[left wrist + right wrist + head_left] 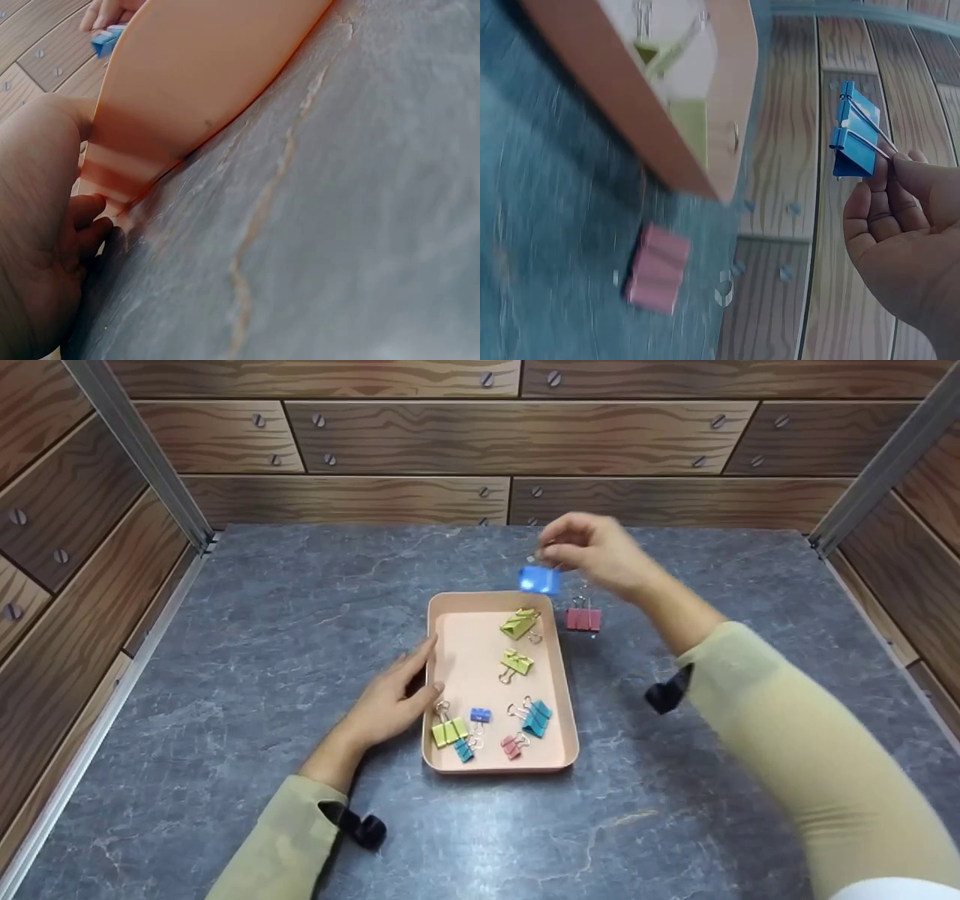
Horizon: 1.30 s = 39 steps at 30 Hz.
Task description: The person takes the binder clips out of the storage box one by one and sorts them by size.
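Observation:
My right hand (600, 556) pinches a blue binder clip (539, 580) by its wire handle, up in the air over the far right corner of a pale pink tray (501, 770). In the right wrist view the blue clip (859, 131) hangs from the thumb and fingers. My left hand (390, 701) holds the tray's left wall; the left wrist view shows curled fingers (90, 225) against its outside. Inside the tray lie several clips, among them a yellow-green clip (517, 664), a teal clip (537, 718) and a small pink clip (511, 747).
A dark pink binder clip (583, 619) stands on the grey marbled tabletop (300, 607), just outside the tray's right wall. Wood-patterned panels (517, 435) close off the back and both sides, with metal posts (142, 457) at the corners.

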Each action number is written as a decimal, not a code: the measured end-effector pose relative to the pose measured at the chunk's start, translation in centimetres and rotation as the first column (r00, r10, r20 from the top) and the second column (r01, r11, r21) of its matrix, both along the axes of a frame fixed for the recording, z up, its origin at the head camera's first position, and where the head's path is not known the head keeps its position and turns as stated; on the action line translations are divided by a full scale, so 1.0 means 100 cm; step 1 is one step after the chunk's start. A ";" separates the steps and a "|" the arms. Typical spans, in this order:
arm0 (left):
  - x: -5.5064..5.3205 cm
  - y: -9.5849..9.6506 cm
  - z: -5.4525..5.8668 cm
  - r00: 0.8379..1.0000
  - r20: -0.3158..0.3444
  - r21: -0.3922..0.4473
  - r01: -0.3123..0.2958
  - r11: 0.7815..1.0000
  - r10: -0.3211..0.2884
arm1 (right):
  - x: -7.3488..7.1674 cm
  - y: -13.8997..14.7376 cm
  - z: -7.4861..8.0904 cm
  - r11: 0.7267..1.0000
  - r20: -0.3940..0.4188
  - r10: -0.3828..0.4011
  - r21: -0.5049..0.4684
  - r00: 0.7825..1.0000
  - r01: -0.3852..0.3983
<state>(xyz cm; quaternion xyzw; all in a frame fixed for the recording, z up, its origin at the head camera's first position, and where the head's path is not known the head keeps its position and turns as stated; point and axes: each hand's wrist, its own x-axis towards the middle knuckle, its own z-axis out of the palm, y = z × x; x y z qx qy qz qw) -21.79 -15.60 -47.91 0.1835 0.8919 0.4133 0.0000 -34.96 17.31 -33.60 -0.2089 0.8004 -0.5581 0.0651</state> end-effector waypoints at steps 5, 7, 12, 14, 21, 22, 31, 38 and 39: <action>0.001 -0.001 0.001 1.000 0.016 -0.010 -0.005 1.000 0.005 | -0.006 0.030 0.001 0.996 0.006 -0.084 -0.026 0.996 0.084; 0.001 -0.002 0.002 1.000 0.022 -0.016 -0.004 1.000 0.004 | -0.008 0.041 0.000 0.994 -0.001 -0.110 -0.022 0.994 0.110; 0.001 -0.003 0.001 1.000 0.029 -0.019 -0.004 1.000 0.005 | -0.011 0.066 -0.006 0.990 -0.023 -0.138 -0.005 0.990 0.138; 0.002 -0.003 0.001 1.000 0.029 -0.015 -0.006 1.000 0.006 | -0.013 0.075 -0.010 0.988 -0.019 -0.154 0.008 0.988 0.154; 0.001 -0.002 -0.001 1.000 0.016 0.005 -0.009 1.000 0.009 | -0.012 0.100 -0.026 0.972 0.013 -0.224 0.073 0.975 0.222; 0.001 -0.002 -0.002 1.000 0.010 0.013 -0.010 1.000 0.010 | -0.012 0.103 -0.028 0.971 0.016 -0.228 0.078 0.974 0.226; 0.001 0.000 -0.002 1.000 0.009 0.016 -0.011 1.000 0.011 | -0.009 0.114 -0.042 0.958 0.042 -0.259 0.139 0.965 0.251; 0.001 -0.001 0.002 0.999 0.042 -0.025 -0.009 1.000 0.010 | -0.010 0.117 -0.052 0.960 0.059 -0.251 0.145 0.966 0.240; 0.000 -0.001 0.002 0.999 0.040 -0.026 -0.008 1.000 0.009 | -0.010 0.118 -0.053 0.961 0.060 -0.246 0.147 0.968 0.235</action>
